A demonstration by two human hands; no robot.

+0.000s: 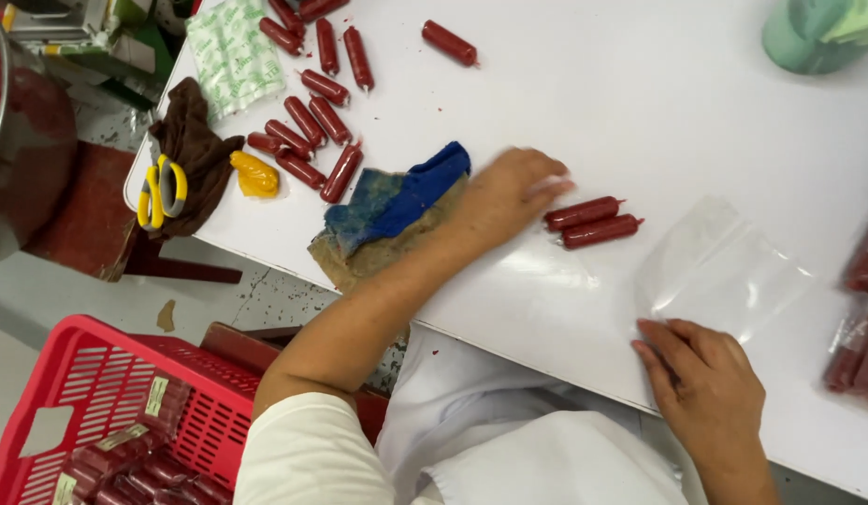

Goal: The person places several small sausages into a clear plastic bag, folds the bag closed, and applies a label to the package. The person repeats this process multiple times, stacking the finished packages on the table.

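Observation:
My left hand (pixel 512 192) lies on the white table (pixel 658 112), fingers stretched toward two red sausages (pixel 593 223) lying side by side; its fingertips are blurred and almost touch them. A blue and brown cloth (pixel 387 217) lies under my left wrist. My right hand (pixel 705 379) rests flat at the table's near edge, its fingers on the corner of a clear plastic bag (pixel 719 266).
Several loose red sausages (pixel 312 117) lie at the far left with a yellow lump (pixel 254 174), yellow scissors (pixel 160 192) on a brown rag, and a green-printed wrapper (pixel 233 51). Bagged sausages (pixel 860 327) sit at the right. A red crate (pixel 107 421) holds packed sausages below.

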